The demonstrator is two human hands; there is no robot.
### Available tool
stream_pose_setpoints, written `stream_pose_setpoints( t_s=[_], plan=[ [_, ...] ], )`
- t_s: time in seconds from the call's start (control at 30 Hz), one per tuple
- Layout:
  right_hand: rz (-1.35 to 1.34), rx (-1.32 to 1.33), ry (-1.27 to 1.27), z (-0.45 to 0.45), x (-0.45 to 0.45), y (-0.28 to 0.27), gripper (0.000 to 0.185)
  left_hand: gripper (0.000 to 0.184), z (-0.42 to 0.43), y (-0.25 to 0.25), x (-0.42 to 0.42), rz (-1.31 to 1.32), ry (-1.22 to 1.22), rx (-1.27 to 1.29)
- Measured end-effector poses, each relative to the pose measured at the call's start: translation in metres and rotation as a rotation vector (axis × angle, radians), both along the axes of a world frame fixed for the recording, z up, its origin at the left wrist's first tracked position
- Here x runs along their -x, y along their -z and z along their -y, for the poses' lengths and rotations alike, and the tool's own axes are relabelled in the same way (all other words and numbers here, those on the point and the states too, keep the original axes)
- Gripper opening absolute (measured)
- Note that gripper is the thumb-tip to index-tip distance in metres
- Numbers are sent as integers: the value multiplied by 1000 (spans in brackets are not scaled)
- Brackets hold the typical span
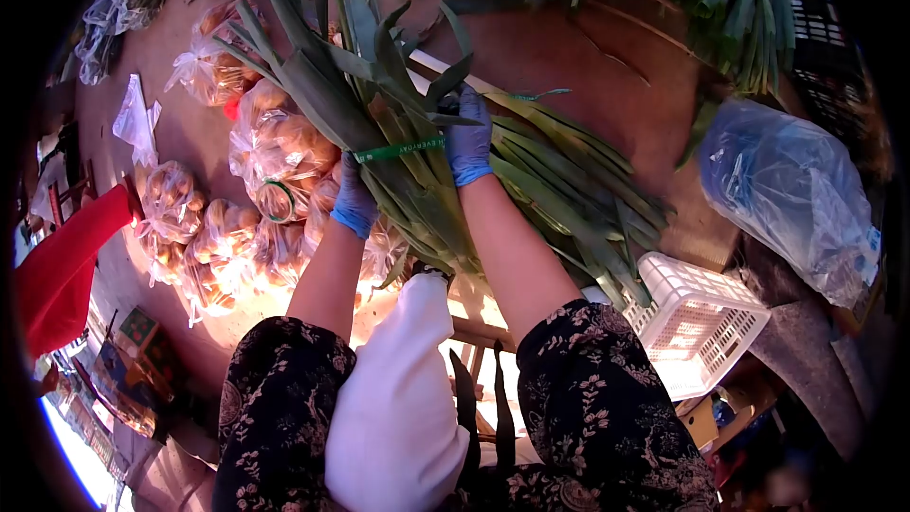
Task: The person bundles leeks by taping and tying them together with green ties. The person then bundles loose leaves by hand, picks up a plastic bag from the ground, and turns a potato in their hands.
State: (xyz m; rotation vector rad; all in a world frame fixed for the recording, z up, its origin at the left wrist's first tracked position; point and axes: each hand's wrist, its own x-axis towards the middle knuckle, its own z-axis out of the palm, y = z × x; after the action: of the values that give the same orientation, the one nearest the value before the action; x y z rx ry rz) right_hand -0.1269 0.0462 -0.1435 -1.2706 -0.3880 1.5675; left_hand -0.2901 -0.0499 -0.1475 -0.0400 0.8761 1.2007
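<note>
Watching through the head camera, I have the leek bunch near the centre, its leaf tips fanning out toward 11 o'clock. My left hand is curled against its left flank, most of the fingers hidden; my right hand is bent tightly round the opposite edge. Together they squeeze it from both sides, presumably so the loose leaves lie close together where the green band crosses between them. Whether its ends meet behind, I cannot tell. A second leek pile lies toward 3 o'clock, just beside my right arm, probably for easy reach. The bagged round produce sits at 10 o'clock, apparently grouped to leave working room. At 4 o'clock, the white crate stands tilted in view, just past the pile's lower end.
</note>
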Motion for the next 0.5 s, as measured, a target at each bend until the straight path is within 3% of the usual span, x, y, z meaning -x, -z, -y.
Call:
stream_pose_setpoints(
  t_s=[0.03, 0.13, 0.27, 0.3, 0.4, 0.43, 0.5],
  plan=[
    [-51, 60, 60, 3, 0, -9, 29, 70, -3, 1, -2, -25, -35, 55],
    [201, -10, 176, 10, -4, -7, 27, 67, -10, -2, -7, -61, -54, 79],
    [330, -154, -73, 11, -8, -1, 24, 56, -28, -18, -19, -151, -84, 193],
    [319, -247, -189, 8, -11, -24, 23, 54, -31, -9, -16, -100, -83, 242],
    [337, -159, -292, -3, -18, -8, 23, 53, -48, 6, -18, -295, 31, 196],
    [345, -195, -311, -7, -21, 1, 21, 56, -55, 5, -15, -539, 140, 96],
    [460, -126, -419, -11, -29, -3, 20, 59, -63, -9, -24, -1053, 62, -18]
  ],
)
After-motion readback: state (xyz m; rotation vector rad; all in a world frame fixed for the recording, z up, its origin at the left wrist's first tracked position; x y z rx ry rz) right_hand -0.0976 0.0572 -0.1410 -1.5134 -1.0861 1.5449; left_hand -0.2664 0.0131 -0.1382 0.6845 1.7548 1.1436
